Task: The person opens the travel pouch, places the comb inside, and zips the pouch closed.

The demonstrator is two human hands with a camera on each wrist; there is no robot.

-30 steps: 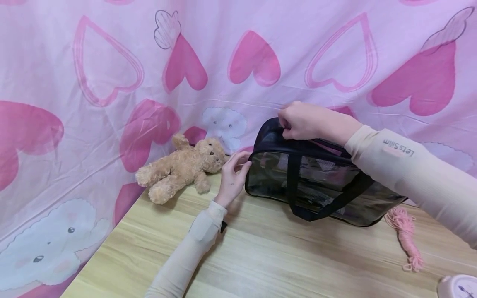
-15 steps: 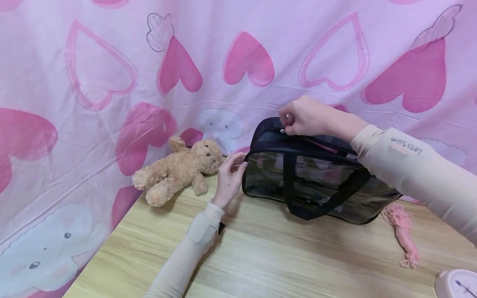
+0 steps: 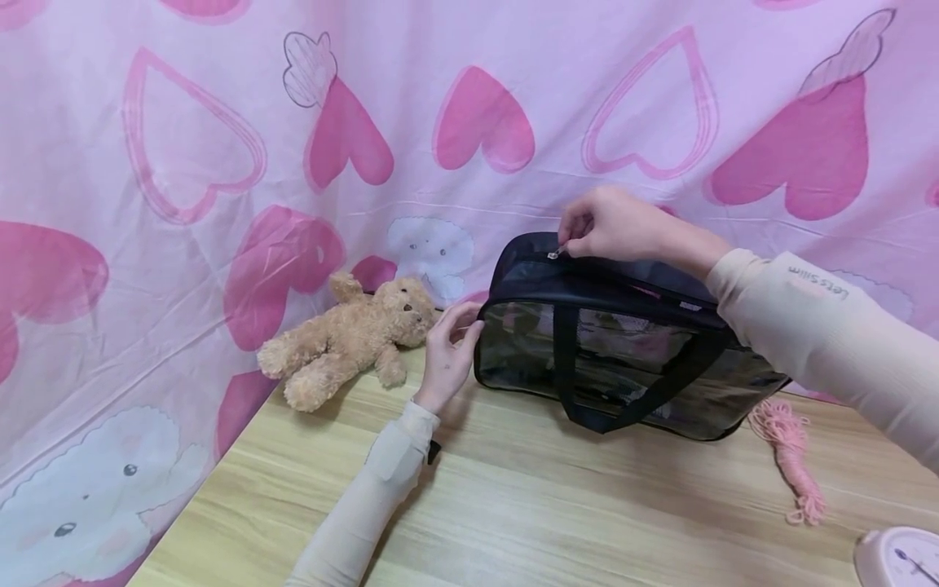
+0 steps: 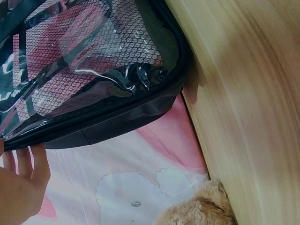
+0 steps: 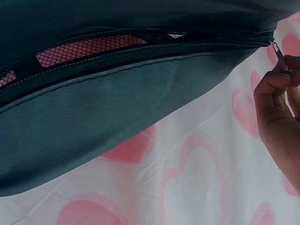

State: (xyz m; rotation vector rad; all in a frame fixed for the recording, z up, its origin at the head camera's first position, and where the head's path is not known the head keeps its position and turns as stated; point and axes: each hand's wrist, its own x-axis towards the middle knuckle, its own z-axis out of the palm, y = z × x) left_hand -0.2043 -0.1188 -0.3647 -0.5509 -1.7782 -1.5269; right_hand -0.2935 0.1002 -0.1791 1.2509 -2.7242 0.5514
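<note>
A black bag [image 3: 524,285] with smoky see-through sides and a strap handle [image 3: 568,359] stands on the table. On its top, my right hand [image 3: 605,224] pinches the small metal zipper pull [image 3: 553,254] near the left end; the pull slants between fingers and slider in the right wrist view [image 5: 275,47]. Behind that slider the zipper's sides gape, showing pink through mesh [image 5: 93,49]. My left hand [image 3: 449,350] holds the bag's left end, thumb at the front edge and fingertips on the side panel [image 4: 89,136]. Just left of this hand lies a tan teddy bear [image 3: 352,334].
A bundle of pink cord [image 3: 792,461] lies to the right of the bag. A pale round clock-like object [image 3: 898,558] is cut off at the lower right corner. Behind the wooden table [image 3: 513,505] hangs a pink curtain [image 3: 411,98] printed with hearts.
My right hand has shifted slightly right relative to the bag, bringing the zipper pull into sight. The visible zipper gap looks narrower. My left hand keeps its place; the whole view has drifted slightly.
</note>
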